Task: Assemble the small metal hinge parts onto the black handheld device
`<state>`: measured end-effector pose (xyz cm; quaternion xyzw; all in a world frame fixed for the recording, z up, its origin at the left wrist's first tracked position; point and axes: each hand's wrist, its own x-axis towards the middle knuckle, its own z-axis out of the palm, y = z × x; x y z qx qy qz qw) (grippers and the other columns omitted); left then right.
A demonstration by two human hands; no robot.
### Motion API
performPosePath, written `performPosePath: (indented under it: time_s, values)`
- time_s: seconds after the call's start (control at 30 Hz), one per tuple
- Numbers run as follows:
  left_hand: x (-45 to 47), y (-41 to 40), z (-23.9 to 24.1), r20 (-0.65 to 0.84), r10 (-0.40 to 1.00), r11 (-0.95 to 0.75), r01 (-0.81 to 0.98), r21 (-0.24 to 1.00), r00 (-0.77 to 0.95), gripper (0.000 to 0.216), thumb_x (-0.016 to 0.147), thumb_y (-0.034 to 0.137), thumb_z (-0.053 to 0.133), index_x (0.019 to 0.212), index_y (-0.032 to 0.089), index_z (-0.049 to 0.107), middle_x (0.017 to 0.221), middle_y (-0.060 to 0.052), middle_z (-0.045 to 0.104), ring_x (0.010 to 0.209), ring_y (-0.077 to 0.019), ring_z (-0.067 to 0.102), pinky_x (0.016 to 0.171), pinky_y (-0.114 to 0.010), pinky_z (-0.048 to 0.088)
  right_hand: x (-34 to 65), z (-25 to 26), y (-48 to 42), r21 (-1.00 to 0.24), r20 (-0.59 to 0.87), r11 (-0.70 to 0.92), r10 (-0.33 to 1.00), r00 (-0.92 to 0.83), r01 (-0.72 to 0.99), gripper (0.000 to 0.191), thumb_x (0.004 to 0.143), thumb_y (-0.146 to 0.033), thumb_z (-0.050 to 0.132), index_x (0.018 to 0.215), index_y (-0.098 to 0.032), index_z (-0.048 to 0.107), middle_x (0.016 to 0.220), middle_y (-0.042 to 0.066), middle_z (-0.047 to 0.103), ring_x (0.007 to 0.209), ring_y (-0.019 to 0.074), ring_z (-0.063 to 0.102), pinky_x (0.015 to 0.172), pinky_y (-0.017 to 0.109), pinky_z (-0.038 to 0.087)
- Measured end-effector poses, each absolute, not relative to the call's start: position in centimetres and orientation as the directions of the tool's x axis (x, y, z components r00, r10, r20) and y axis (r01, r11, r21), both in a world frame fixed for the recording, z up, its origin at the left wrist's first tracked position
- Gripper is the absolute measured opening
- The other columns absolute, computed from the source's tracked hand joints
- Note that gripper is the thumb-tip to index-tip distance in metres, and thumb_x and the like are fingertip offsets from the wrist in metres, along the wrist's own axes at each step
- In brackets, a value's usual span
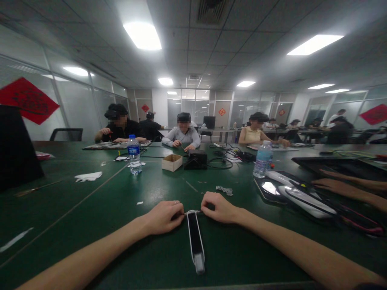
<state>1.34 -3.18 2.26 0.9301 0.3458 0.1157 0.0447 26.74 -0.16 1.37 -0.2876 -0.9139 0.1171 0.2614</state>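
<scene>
A slim, long device (195, 237) with a white rim, a dark face and a grey near end lies on the green table, pointing toward me. Across its far end runs a thin, pale, rod-like piece (198, 211), too small to identify. My left hand (165, 216) is closed in a pinch at the left end of that piece. On the opposite side my right hand (218, 207) pinches its right end, thumb and forefinger together. My fingers cover both tips of the piece. A crumpled silvery wrapper (224, 190) lies just beyond my right hand.
Ahead on the green table (127, 249) stand a wooden box (172, 162), a black device (195, 159) with cables and two bottles (134, 155). A white-and-black case (305, 197) lies right, near another person's hands (338, 186). Several people sit opposite.
</scene>
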Motion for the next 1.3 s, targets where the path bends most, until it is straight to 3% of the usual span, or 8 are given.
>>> performPosePath:
  time_s: [0.7, 1.3]
  values:
    - [1.28, -3.14, 2.22, 0.184, 0.652, -0.758, 0.628, 0.177, 0.736, 0.011, 0.092, 0.023, 0.047, 0.090, 0.019, 0.057, 0.085, -0.003, 0.062, 0.072, -0.0158, 0.058, 0.064, -0.025, 0.043, 27.21, 1.17, -0.04, -0.421, 0.396, 0.813, 0.563, -0.725, 0.401, 0.004, 0.082, -0.018, 0.064, 0.084, -0.015, 0.064, 0.086, 0.003, 0.064, 0.079, 0.0148, 0.059, 0.075, 0.027, 0.049]
    - [1.20, -3.05, 2.06, 0.189, 0.650, -0.760, 0.625, 0.180, 0.736, 0.011, 0.093, 0.023, 0.047, 0.092, 0.019, 0.057, 0.086, -0.003, 0.063, 0.073, -0.0161, 0.058, 0.065, -0.025, 0.043, 26.93, 1.42, -0.33, -0.375, 0.436, 0.855, 0.504, -0.745, 0.359, 0.005, 0.081, -0.020, 0.067, 0.084, -0.016, 0.064, 0.086, 0.004, 0.064, 0.081, 0.0159, 0.059, 0.075, 0.028, 0.048]
